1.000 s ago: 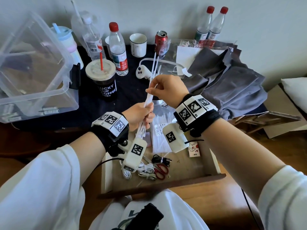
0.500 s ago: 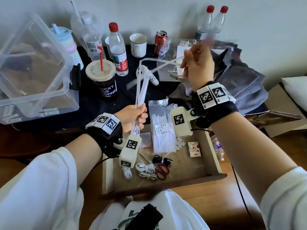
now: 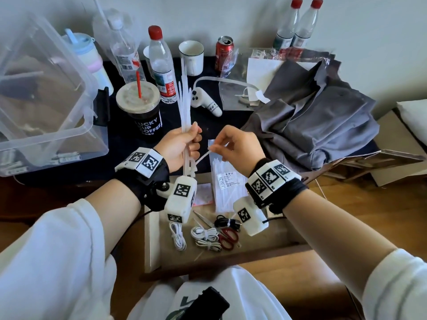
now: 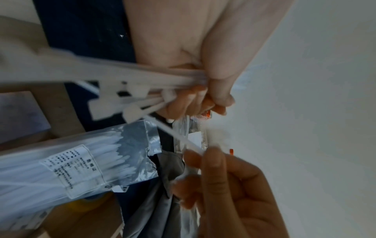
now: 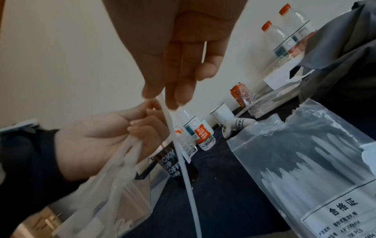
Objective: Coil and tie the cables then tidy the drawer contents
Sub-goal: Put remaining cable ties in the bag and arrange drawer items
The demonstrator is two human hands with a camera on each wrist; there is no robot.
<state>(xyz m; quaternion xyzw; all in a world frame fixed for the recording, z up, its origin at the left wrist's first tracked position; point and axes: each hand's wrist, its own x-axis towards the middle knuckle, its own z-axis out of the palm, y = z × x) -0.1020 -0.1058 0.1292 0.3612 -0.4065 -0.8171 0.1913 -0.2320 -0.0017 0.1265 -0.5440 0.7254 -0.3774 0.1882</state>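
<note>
Above one drawer, right hand pinches one zip tie.

The person wears loose white sleeves pushed up the forearms. Each of the 2 wrists carries a black band with white tag blocks printed in black squares. A white camera pod hangs under each band, a thin black cable trailing.

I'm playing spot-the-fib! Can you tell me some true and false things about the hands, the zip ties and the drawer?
1. The left hand grips a bundle of zip ties. True.
2. The right hand is empty. False: it pinches a single zip tie.
3. Red-handled scissors lie in the drawer. True.
4. The coffee cup has a blue straw. False: its straw is red.
</note>
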